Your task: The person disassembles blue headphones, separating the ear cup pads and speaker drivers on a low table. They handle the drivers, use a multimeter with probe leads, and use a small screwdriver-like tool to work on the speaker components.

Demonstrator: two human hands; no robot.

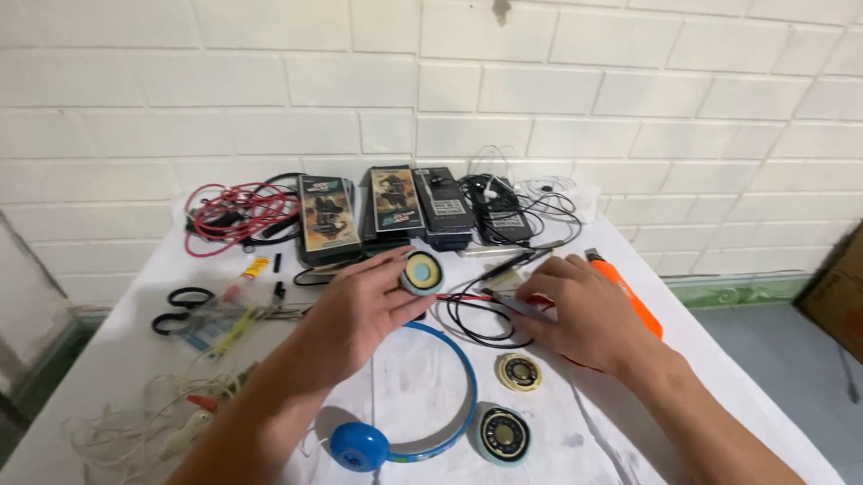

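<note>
Your left hand (356, 312) pinches a small round pale-blue earcup shell (421, 272) just above the blue plastic headphone band (459, 371) on the white surface (563, 434). Your right hand (581, 313), right of the band, grips a thin grey tool (515, 302) against black wires (476, 320). The headphone lies dismantled: one cream round speaker disc (518, 371) loose beside the band, another (504, 434) at its end, reassembly undone.

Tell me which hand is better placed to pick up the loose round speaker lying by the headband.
Right. The right hand rests just above the loose speaker; the left hand already holds a round earcup.
</note>
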